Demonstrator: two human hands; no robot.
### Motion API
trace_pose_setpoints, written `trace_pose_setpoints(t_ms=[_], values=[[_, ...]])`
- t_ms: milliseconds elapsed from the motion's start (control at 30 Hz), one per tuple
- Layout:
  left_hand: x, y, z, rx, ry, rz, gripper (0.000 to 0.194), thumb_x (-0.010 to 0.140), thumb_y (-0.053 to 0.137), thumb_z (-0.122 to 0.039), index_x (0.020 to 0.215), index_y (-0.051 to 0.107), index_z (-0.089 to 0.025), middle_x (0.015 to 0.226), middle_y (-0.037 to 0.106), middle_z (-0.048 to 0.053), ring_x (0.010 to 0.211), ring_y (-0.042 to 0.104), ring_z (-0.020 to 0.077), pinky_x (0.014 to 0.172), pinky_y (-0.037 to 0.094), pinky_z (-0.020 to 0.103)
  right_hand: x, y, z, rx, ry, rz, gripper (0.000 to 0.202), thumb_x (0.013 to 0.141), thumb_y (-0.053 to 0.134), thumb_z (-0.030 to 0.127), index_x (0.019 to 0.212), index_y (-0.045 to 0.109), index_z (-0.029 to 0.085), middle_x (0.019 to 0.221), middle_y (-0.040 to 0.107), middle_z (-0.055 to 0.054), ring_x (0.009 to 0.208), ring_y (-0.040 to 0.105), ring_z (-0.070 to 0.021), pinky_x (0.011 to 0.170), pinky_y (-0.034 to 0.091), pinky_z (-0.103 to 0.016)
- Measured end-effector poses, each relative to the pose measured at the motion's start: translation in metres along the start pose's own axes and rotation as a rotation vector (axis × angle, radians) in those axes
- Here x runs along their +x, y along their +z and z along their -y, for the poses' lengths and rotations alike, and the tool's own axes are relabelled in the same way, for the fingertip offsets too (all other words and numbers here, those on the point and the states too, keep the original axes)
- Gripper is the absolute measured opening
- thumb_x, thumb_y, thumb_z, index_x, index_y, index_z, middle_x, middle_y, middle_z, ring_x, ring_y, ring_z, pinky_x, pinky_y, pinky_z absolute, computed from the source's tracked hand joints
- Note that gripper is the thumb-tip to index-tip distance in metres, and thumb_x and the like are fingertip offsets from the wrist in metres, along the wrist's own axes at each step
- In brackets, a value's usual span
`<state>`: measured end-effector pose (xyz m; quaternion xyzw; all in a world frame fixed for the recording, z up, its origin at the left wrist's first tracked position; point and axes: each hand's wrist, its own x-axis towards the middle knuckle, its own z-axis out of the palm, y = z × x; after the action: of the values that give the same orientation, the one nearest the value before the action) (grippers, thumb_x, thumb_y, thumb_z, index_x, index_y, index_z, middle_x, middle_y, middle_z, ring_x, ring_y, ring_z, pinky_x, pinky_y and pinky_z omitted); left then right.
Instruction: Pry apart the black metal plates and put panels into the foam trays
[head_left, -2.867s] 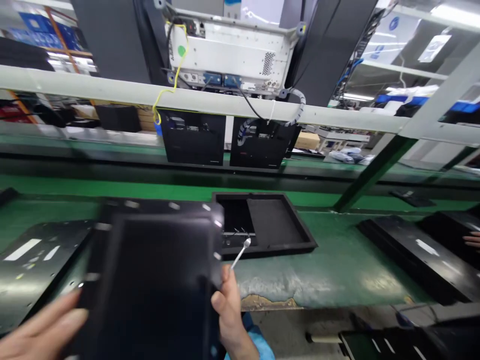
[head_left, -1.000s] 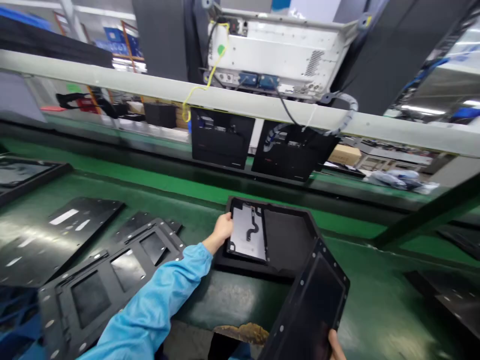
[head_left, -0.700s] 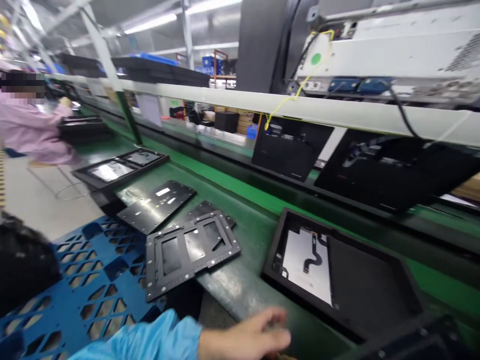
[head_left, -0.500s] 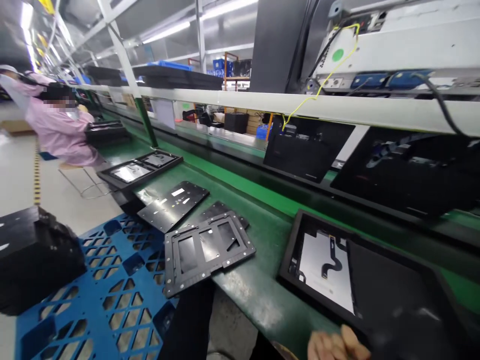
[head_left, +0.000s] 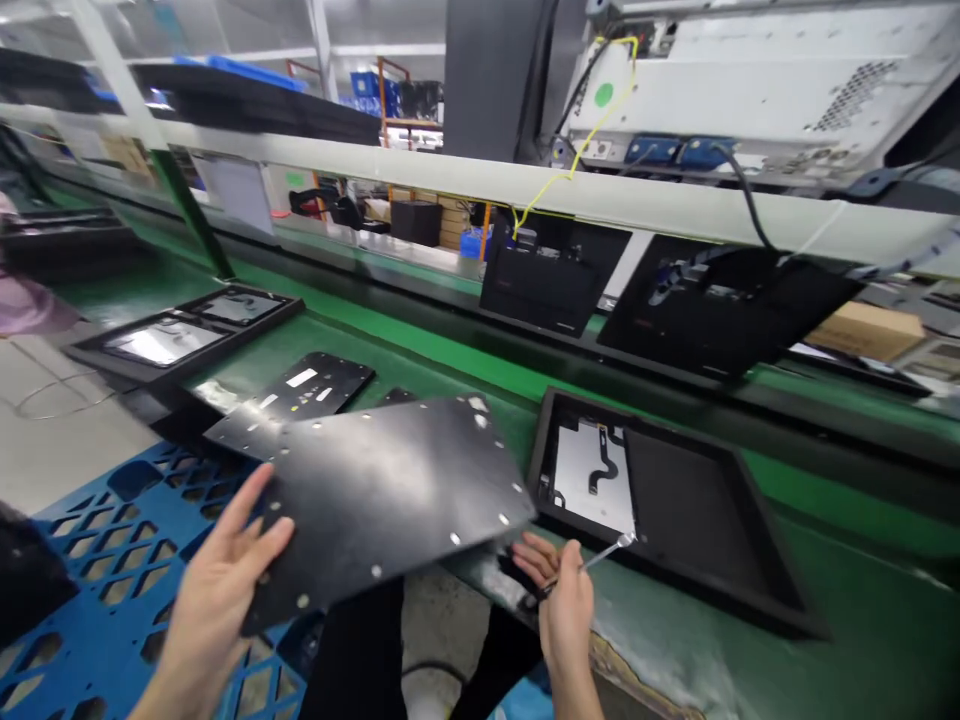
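Observation:
My left hand grips a flat black plate by its left edge, thumb on top. The plate is tilted above the bench, with pale spots along its rim. In my right hand is a thin metal tool with a dark handle and a flattened shiny tip. That tip reaches the front edge of a black foam tray; whether it touches cannot be told. Inside the tray's left compartment lies a silver panel with a dark curved flex cable; the right compartment is bare.
Left of the held plate lies another black plate with white labels. Farther left sits a second tray of silver panels. A blue pallet is on the floor. Black panels lean behind the green bench.
My left hand has come into view with the black plate, lifted and turned to its smooth face. The tool now shows in my right hand. The view has swung right.

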<state>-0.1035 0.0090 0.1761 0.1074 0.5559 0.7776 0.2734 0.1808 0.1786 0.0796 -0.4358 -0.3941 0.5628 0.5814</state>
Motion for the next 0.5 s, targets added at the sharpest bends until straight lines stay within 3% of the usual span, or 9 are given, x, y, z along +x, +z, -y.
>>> trace_pose_setpoints(t_ms=[100, 200, 367, 500], values=[[0.033, -0.005, 0.008, 0.075, 0.101, -0.114, 0.074, 0.074, 0.078, -0.019, 0.142, 0.059, -0.039, 0.092, 0.077, -0.004, 0.072, 0.072, 0.0206, 0.057, 0.062, 0.024, -0.009, -0.019, -0.002, -0.002, 0.022, -0.046, 0.070, 0.073, 0.073, 0.080, 0.085, 0.066, 0.011, 0.081, 0.074, -0.011, 0.071, 0.073, -0.0233, 0.065, 0.063, -0.031], [0.056, -0.006, 0.023, 0.111, 0.140, -0.101, 0.067, 0.084, 0.069, -0.012, 0.143, 0.057, -0.039, 0.086, 0.075, -0.006, 0.064, 0.068, 0.0145, 0.058, 0.061, 0.021, -0.008, -0.031, 0.000, -0.016, -0.017, -0.057, 0.067, 0.073, 0.074, 0.079, 0.082, 0.064, 0.013, 0.074, 0.072, -0.009, 0.067, 0.072, -0.0222, 0.061, 0.062, -0.029], [0.060, -0.002, 0.038, 0.120, -0.019, -0.064, 0.069, 0.082, 0.076, -0.018, 0.145, 0.056, -0.040, 0.081, 0.071, -0.003, 0.057, 0.065, 0.0140, 0.054, 0.059, 0.021, -0.008, -0.033, 0.001, -0.023, 0.014, -0.013, 0.064, 0.072, 0.077, 0.076, 0.078, 0.065, 0.013, 0.072, 0.071, -0.008, 0.065, 0.071, -0.0234, 0.060, 0.061, -0.029], [0.057, -0.001, 0.047, 0.114, -0.029, -0.062, 0.069, 0.081, 0.080, -0.029, 0.145, 0.056, -0.039, 0.074, 0.066, -0.004, 0.055, 0.063, 0.0131, 0.053, 0.057, 0.019, -0.010, -0.033, 0.001, 0.014, -0.001, -0.027, 0.059, 0.072, 0.079, 0.073, 0.076, 0.066, 0.015, 0.071, 0.072, -0.006, 0.064, 0.070, -0.0225, 0.061, 0.061, -0.029]])
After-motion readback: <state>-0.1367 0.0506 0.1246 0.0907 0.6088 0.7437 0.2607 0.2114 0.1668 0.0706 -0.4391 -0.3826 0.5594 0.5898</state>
